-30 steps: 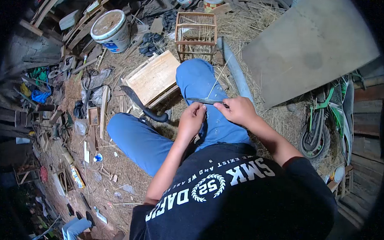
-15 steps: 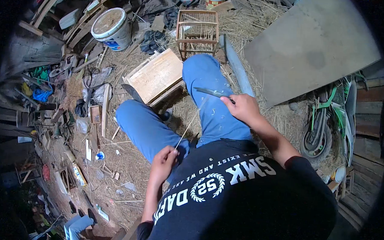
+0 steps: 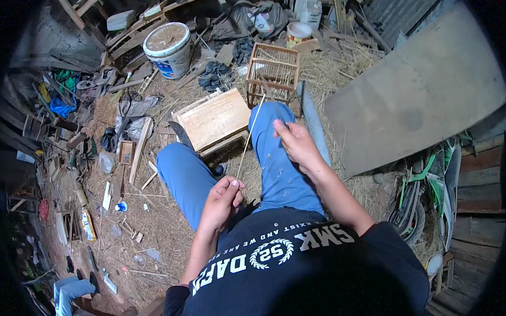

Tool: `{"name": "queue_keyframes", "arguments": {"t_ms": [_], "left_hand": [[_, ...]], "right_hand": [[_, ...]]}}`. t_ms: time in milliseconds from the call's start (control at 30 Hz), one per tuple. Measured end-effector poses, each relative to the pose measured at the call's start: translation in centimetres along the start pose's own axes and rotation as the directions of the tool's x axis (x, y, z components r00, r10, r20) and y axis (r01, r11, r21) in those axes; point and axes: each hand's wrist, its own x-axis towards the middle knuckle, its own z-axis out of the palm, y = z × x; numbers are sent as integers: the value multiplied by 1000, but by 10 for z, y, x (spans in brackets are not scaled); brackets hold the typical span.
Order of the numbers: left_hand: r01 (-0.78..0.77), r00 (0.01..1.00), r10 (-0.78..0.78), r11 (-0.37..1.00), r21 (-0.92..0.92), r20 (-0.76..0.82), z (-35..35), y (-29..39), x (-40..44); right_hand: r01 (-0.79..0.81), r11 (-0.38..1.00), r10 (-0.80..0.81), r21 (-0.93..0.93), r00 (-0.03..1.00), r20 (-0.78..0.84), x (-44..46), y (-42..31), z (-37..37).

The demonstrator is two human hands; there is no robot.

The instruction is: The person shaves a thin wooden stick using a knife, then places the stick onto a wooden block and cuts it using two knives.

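Observation:
Between the finger and thumb of my left hand (image 3: 222, 200) is the lower end of a thin pale stick (image 3: 250, 137), which points up and away from me. My right hand (image 3: 298, 143) is raised over my right knee, its fingers curled around the knife (image 3: 265, 86), whose blade seems to point forward toward the cage; the handle is mostly hidden. Past my knees are a light wooden box (image 3: 212, 118) and a small wooden cage with thin bars (image 3: 273, 67). A dark curved blade (image 3: 180, 134) lies beside the box, partly hidden by my left knee.
A white bucket (image 3: 168, 50) stands at the upper left. A large grey board (image 3: 417, 91) leans at the right over a green motorbike (image 3: 430, 186). Scraps of wood and straw litter the ground. Another person's legs (image 3: 73, 291) show at the lower left.
The view has tilted up. My left hand first drew the stick back from the knife, then raised it to point forward. The knife has turned from pointing left to pointing forward.

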Motion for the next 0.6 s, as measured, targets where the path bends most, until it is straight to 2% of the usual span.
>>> {"name": "queue_keyframes", "arguments": {"t_ms": [67,100,167,300,400,500,567,600], "left_hand": [[25,1000,-25,998,-54,-2,3,8,-4],[41,999,-40,995,-92,9,5,11,-7],[43,999,-44,990,-136,-2,4,14,-12],[49,999,-47,986,-162,15,-6,14,-22],[34,999,-35,989,-146,-7,-11,14,-26],[-46,998,41,993,-112,-41,-16,16,-27],[-168,982,168,986,14,-84,-19,14,-25],[-166,982,166,986,12,-90,-20,13,-24]], "right_hand": [[-103,963,81,249,992,97,2,-29,12],[-97,966,71,241,991,114,7,-33,19],[15,940,-30,341,999,40,19,-37,35],[29,940,-65,339,993,94,35,-46,49],[-64,913,-29,402,975,221,34,-65,54],[-114,876,-29,469,957,288,38,-70,59],[-135,870,-22,475,950,310,44,-74,60],[-160,863,-7,480,945,327,46,-74,61]]}}
